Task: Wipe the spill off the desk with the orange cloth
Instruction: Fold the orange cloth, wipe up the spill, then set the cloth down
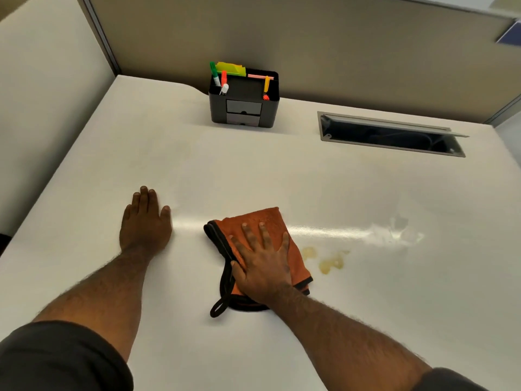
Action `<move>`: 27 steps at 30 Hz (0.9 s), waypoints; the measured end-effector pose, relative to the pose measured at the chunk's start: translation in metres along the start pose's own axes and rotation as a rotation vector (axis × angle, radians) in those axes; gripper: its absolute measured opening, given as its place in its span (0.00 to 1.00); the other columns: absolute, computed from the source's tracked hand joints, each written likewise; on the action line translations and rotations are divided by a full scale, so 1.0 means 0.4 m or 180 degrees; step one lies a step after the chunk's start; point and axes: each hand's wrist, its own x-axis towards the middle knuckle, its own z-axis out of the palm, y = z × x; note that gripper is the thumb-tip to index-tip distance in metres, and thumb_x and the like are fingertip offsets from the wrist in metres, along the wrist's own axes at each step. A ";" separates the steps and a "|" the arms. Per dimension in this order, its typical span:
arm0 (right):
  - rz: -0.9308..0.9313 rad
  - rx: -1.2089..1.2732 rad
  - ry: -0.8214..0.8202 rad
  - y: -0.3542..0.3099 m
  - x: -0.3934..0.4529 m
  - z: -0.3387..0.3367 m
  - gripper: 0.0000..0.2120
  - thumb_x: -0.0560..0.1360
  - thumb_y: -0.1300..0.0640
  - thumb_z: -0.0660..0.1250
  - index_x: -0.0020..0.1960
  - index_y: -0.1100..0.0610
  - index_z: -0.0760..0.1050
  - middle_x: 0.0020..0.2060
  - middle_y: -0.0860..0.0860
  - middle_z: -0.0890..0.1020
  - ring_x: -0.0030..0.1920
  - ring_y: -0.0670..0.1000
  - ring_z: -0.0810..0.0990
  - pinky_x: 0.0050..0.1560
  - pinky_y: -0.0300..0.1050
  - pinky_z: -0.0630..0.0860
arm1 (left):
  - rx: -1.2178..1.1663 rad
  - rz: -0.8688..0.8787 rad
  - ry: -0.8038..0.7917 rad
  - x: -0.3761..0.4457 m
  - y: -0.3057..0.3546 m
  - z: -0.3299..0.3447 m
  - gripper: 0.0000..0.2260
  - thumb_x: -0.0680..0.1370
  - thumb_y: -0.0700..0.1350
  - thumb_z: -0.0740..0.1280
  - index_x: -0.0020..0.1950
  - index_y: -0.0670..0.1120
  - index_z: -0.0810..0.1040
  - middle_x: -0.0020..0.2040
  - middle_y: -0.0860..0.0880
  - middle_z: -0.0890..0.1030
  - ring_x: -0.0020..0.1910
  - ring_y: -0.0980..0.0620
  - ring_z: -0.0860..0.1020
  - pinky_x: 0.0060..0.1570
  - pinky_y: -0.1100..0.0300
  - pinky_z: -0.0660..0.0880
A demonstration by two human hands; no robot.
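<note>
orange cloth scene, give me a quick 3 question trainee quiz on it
1. Which hand presses flat on the orange cloth?
2. True or false: the yellowish spill lies under the cloth.
3. The desk organizer stands: A) beside the left hand B) at the far edge of the desk C) on the cloth

Key: 1. the right hand; 2. false, it lies uncovered to the cloth's right; 3. B

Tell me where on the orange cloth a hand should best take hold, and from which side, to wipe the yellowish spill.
Probably flat from above, as the right hand does: palm and spread fingers pressing the orange cloth on its folded middle. It lies flat on the desk, so pinching an edge would bunch it. The spill sits just right of it, so push rightward.
</note>
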 end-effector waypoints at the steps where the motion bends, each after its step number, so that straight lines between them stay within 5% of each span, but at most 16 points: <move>1: 0.0117 -0.0007 0.0007 0.031 -0.006 -0.005 0.27 0.76 0.37 0.49 0.74 0.41 0.58 0.78 0.48 0.58 0.77 0.60 0.52 0.67 0.78 0.45 | 0.0008 0.0000 -0.0005 0.001 0.001 0.000 0.28 0.82 0.53 0.48 0.79 0.40 0.51 0.80 0.43 0.51 0.79 0.44 0.50 0.76 0.50 0.48; 14: 0.1426 -0.0192 0.0103 0.363 -0.069 -0.032 0.31 0.76 0.34 0.41 0.77 0.41 0.43 0.78 0.44 0.53 0.78 0.58 0.46 0.68 0.75 0.44 | 0.0136 0.0005 -0.0050 0.003 0.003 -0.003 0.28 0.82 0.52 0.48 0.78 0.39 0.51 0.80 0.41 0.51 0.79 0.42 0.51 0.76 0.48 0.50; 27: 0.2821 0.0103 0.0116 0.532 -0.194 -0.029 0.33 0.73 0.30 0.39 0.76 0.39 0.42 0.79 0.44 0.48 0.78 0.59 0.42 0.66 0.78 0.44 | 0.0131 0.0008 -0.0070 0.003 0.001 0.000 0.28 0.82 0.53 0.47 0.79 0.40 0.50 0.80 0.42 0.51 0.79 0.44 0.50 0.76 0.48 0.49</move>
